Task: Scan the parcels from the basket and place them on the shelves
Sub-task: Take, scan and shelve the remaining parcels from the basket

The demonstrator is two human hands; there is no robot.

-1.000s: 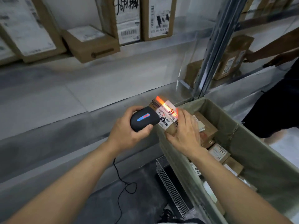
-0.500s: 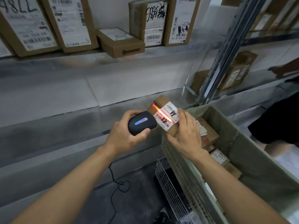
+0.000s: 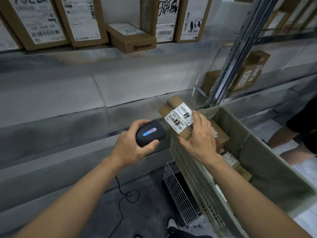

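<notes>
Grey metal shelves [image 3: 120, 54] fill your view, with labelled cardboard boxes [image 3: 82, 21] lined up along the upper one from ten to one o'clock and a steel upright [image 3: 228, 66] rising at two. Near the centre your left hand [image 3: 132, 148] is wrapped around a dark handheld scanner [image 3: 151, 133], its cable [image 3: 127, 194] trailing down to the floor at six, while your right hand [image 3: 199, 136] grips a small labelled parcel [image 3: 176, 115], thumb under it and fingers over its near edge. You hold the parcel just beside the scanner's nose, above the far corner of the green basket [image 3: 267, 169] at four o'clock, where more parcels [image 3: 221, 136] lie inside.
</notes>
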